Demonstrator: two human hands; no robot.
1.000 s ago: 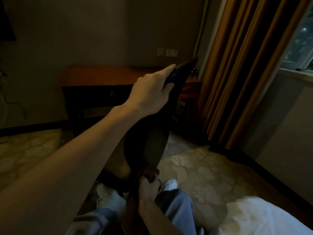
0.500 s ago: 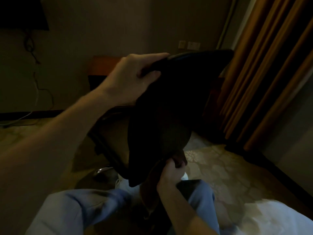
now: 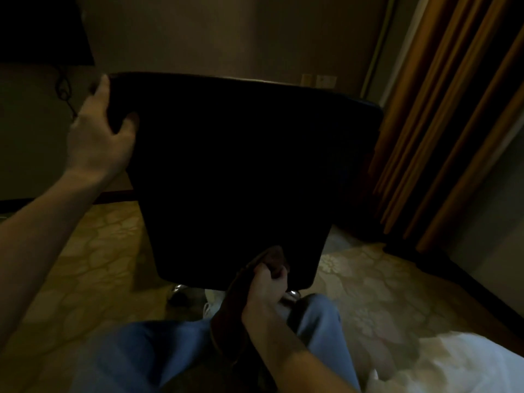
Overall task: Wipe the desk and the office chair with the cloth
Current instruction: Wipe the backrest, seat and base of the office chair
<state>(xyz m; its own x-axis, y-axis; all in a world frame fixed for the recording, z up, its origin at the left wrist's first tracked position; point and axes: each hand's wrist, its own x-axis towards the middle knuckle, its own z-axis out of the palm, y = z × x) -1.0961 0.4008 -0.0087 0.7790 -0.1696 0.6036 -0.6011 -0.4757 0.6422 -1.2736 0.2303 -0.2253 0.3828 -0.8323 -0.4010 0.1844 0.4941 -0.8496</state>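
Office chair (image 3: 241, 180), dark backrest facing the seated person: left hand (image 3: 96, 137) grips its upper left corner, apparently to steady it, while right hand (image 3: 266, 290) clutches the bunched brown cloth (image 3: 226, 316) at its lower edge, ready for wiping.

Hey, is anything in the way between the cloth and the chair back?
Nothing visible. The right hand holds the cloth at the lower edge of the chair back. The left hand grips its top left corner, off to the side.
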